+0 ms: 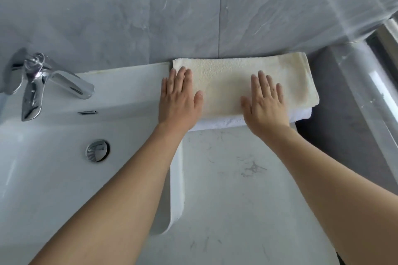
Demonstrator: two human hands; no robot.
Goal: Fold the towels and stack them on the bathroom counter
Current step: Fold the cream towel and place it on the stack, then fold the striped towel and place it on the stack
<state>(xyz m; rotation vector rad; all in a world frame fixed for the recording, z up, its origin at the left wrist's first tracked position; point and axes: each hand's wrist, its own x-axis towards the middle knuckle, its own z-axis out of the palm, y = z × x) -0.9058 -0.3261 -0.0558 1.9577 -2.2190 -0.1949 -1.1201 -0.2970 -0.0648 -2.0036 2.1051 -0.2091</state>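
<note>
Two bare forearms nearest, reaching forward to the stack. Left hand [179,98] flat on the left end of the cream towel [232,84], fingers straight and close together, thumb out, little-finger side hanging over the towel's edge onto the sink rim [129,84]. Right hand [266,101] flat right of the towel's middle, fingers straight, slightly fanned. Nothing pinched.

Cream towel folded, lying on a folded white towel [301,115], both on the marble counter [226,178] against the grey tiled wall [150,17], just right of the basin.

Risks, as judged: right end of the stack close to the counter's edge, so a sideways push likely to tip it off; uneven pressing likely to skew the upper towel; damp basin and chrome tap [43,79] close on the left.

No readable writing or brand anywhere.
</note>
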